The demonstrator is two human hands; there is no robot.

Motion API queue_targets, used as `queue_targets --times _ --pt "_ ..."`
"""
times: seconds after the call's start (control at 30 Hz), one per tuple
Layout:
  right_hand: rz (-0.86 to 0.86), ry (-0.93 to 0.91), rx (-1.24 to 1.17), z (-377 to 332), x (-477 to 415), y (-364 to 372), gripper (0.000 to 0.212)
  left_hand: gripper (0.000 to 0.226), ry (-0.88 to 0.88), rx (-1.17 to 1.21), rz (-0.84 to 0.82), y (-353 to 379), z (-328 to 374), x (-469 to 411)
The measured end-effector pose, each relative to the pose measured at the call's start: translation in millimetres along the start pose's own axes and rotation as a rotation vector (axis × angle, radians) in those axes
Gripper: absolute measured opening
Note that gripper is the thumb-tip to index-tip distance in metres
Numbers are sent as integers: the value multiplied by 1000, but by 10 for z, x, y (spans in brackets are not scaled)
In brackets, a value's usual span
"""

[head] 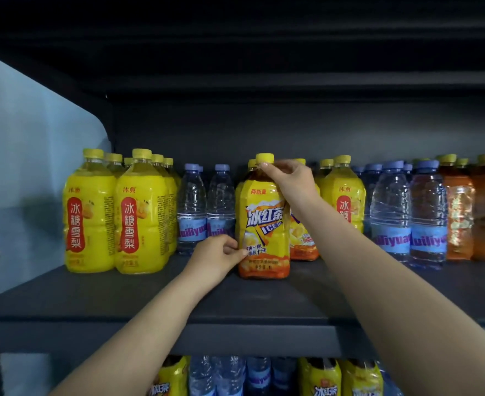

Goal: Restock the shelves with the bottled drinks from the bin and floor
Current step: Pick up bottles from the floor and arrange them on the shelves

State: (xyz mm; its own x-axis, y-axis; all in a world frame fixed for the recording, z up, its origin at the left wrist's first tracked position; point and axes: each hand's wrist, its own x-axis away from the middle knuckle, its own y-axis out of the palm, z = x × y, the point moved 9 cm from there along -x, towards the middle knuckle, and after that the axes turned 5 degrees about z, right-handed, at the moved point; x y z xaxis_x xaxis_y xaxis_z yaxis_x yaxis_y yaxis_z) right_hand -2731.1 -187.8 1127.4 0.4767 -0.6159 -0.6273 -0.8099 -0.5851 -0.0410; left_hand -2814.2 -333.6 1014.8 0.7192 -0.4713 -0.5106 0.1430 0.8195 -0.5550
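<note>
Fingers (274,166) of my right hand (291,185) curl round the iced tea bottle (264,224) at its neck, under the yellow cap (264,158). My left hand (217,260) pinches its lower label. The bottle stands upright on the shelf (150,292), just right of the water bottles (204,212).

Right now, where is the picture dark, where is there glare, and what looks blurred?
Head view: deep shadow fills the top; head view: glare blotches the orange plastic bottles at right; head view: the yellow plastic iced tea bottle looks sharp, the bottles on the lower shelf soft.
</note>
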Motion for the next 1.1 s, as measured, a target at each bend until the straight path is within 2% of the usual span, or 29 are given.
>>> queue_targets --times 0.1,0.33,0.57,0.83,1.1 --pt "-80 55 -34 87 97 -18 41 38 4 -6 -1 -8 20 11" --pt "-362 126 55 157 240 -30 69 38 -54 97 -25 -3 0 3" --pt "-302 133 -35 183 224 -14 69 32 -75 132 -51 -10 -7 -10" --pt "-300 90 -4 190 193 122 70 24 -61 64 -27 -95 -71 -89" --pt "-308 89 -4 243 182 186 73 14 -121 178 -13 -99 -169 -143"
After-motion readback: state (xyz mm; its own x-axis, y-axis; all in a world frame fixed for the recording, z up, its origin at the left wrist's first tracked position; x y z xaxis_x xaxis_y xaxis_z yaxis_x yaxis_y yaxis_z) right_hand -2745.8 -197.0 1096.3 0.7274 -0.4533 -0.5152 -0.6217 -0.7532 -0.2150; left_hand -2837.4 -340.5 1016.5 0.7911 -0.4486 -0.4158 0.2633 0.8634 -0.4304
